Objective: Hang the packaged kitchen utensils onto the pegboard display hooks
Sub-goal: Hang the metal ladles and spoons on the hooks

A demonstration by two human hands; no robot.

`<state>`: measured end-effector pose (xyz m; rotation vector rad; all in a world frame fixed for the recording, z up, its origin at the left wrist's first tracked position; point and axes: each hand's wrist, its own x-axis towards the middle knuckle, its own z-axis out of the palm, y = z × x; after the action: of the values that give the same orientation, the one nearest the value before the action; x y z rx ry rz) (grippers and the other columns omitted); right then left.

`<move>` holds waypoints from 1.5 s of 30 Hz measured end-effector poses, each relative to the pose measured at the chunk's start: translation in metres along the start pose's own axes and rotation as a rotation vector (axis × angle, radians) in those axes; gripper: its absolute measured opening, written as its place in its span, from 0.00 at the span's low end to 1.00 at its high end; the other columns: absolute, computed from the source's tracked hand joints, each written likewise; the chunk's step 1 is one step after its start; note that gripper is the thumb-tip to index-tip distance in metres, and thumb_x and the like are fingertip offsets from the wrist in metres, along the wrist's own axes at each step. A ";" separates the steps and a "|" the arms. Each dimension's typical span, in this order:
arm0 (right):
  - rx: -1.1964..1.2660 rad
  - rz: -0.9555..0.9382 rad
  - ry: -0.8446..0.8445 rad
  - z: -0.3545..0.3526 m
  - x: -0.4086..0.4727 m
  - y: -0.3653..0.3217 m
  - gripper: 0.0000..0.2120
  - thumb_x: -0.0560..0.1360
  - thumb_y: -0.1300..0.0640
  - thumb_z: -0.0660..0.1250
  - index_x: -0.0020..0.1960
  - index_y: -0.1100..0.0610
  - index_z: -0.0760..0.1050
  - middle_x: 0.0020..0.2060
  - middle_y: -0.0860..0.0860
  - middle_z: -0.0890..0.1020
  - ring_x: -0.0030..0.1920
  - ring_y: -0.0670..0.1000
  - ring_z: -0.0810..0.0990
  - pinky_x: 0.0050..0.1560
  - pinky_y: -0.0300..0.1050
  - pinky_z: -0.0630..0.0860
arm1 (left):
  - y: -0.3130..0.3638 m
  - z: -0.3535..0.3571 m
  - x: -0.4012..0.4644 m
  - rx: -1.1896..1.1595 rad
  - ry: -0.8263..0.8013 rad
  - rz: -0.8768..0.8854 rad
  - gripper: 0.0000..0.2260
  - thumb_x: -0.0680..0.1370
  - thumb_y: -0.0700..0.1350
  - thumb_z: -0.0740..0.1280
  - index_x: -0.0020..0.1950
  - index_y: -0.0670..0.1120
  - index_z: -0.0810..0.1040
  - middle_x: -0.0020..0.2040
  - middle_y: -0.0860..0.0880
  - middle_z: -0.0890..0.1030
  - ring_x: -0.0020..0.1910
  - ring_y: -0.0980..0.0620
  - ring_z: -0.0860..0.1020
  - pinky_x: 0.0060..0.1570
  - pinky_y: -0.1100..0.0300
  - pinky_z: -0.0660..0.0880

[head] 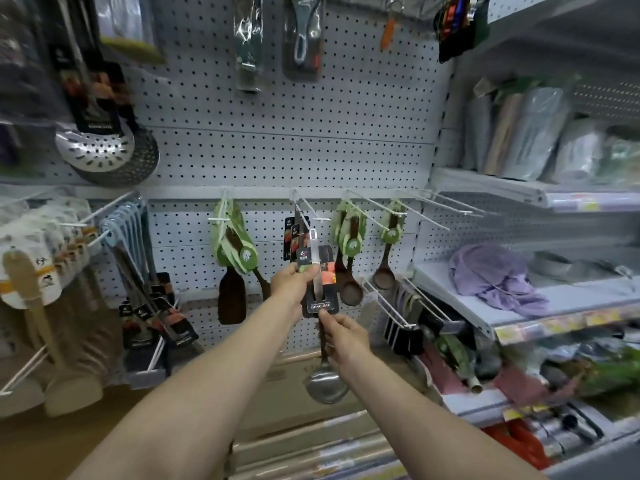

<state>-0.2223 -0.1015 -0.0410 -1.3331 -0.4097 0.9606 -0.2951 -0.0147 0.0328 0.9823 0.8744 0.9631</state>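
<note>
At frame centre, before the pegboard (346, 133): packaged ladle (320, 289) held upright, bowl at 6 o'clock, hang-slot at 12. Left hand (291, 282) grips the card's upper edge; right hand (343, 336) pinches its lower end at the handle. Step in hand: aligning the slot with the hook (308, 211) that already carries matching packs. Next move, by my judgement: lift slightly and thread the slot over the hook tip.

A steel ladle (325, 375) on a black printed card (320, 289) hangs upright, bowl down, its handle top just below the white hook (308, 211) on the grey pegboard (277, 150), beside two matching carded utensils (294, 237).
</note>
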 end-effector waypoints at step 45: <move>-0.068 0.095 -0.055 0.038 0.122 -0.011 0.12 0.76 0.47 0.72 0.50 0.56 0.82 0.43 0.52 0.83 0.46 0.52 0.77 0.49 0.48 0.74 | -0.013 0.003 0.124 0.109 0.115 0.138 0.01 0.77 0.42 0.73 0.47 0.48 0.83 0.45 0.46 0.86 0.49 0.44 0.85 0.55 0.44 0.81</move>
<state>-0.1771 0.0180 -0.0537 -1.4003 -0.4278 1.0721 -0.2489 0.0965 0.0018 1.0994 0.9729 1.1070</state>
